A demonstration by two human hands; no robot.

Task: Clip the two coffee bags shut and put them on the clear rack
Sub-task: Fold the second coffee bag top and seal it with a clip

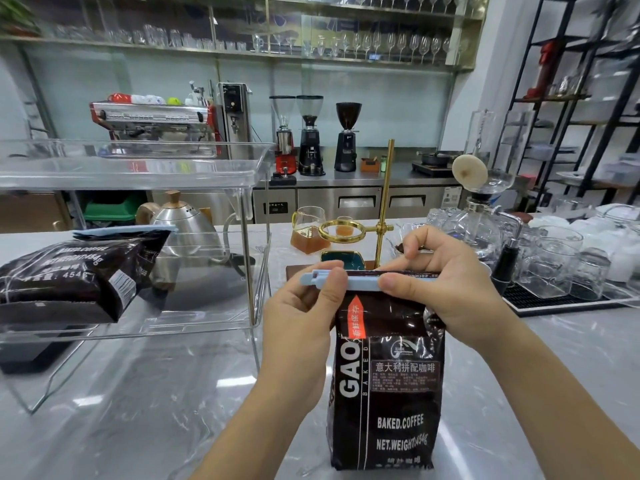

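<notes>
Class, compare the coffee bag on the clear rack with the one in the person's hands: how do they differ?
The rack bag lies flat on the clear rack, untouched; the held bag stands upright on the counter, both hands pressing its blue clip. Both are dark bags with blue clips.

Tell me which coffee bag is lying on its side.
The coffee bag on the clear rack, at left, lies on its side. The other bag stands upright on the counter between both hands.
</notes>
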